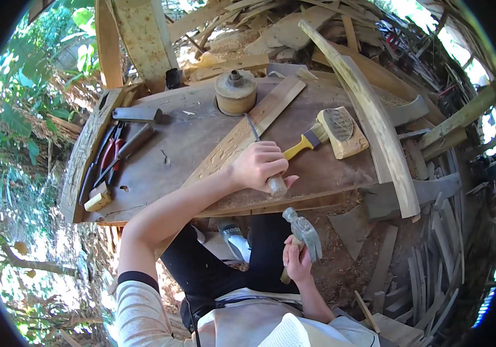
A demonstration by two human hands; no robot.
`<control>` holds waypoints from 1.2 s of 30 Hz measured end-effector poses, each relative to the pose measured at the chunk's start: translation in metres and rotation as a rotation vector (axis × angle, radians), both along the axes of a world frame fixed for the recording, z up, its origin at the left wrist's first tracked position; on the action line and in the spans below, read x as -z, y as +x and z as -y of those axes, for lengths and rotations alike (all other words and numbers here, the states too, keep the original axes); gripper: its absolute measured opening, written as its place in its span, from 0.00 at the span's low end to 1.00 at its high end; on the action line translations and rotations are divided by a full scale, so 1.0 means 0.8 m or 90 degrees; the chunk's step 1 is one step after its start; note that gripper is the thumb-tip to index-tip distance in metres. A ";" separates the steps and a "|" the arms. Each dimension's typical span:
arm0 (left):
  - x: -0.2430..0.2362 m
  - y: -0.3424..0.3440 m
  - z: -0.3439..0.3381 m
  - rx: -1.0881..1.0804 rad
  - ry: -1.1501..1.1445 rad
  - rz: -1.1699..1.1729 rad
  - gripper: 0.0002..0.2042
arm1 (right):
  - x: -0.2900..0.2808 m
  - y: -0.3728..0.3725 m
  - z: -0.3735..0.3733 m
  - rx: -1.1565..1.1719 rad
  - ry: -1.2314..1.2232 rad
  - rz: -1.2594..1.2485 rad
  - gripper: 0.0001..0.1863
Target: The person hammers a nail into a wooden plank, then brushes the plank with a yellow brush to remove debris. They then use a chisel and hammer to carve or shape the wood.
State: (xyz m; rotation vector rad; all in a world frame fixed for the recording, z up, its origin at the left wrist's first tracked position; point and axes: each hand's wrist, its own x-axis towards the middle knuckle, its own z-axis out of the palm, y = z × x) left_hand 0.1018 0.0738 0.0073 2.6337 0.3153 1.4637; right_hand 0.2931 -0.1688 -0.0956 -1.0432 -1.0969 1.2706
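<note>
My left hand (258, 166) grips the wooden handle of a chisel (254, 132), whose thin metal blade rests on a long wooden plank (271, 107) lying diagonally across the workbench (184, 139). My right hand (297, 260) holds a metal claw hammer (305, 230) by its wooden handle, below the bench edge and just under the chisel's handle end. A yellow-handled paintbrush (306, 141) lies right beside my left hand, touching a carved wooden block (343, 132).
A round wooden disc with a metal hub (235, 91) stands at the bench's back. Pliers and other hand tools (115, 153) lie at the left, near a small wood block (97, 199). A long curved beam (369, 110) crosses the right side. Scrap planks cover the ground at right.
</note>
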 end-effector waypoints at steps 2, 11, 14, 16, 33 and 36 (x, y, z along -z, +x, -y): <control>0.000 0.000 0.000 0.020 0.019 0.007 0.17 | -0.001 0.000 -0.004 -0.009 0.004 0.010 0.15; 0.002 0.029 -0.011 0.020 0.028 0.064 0.12 | -0.006 0.009 -0.015 -0.012 0.002 0.061 0.17; 0.010 0.021 -0.019 0.023 0.045 0.024 0.13 | -0.008 0.006 -0.018 -0.009 -0.008 0.048 0.17; 0.012 0.021 -0.021 0.017 0.040 0.002 0.14 | -0.010 0.008 -0.020 -0.011 -0.006 0.050 0.17; -0.004 0.045 0.026 0.142 0.034 -0.050 0.16 | 0.001 0.004 -0.008 -0.037 -0.019 0.038 0.17; -0.001 0.038 0.017 0.132 0.048 -0.039 0.14 | 0.001 0.005 -0.010 -0.034 -0.017 0.038 0.17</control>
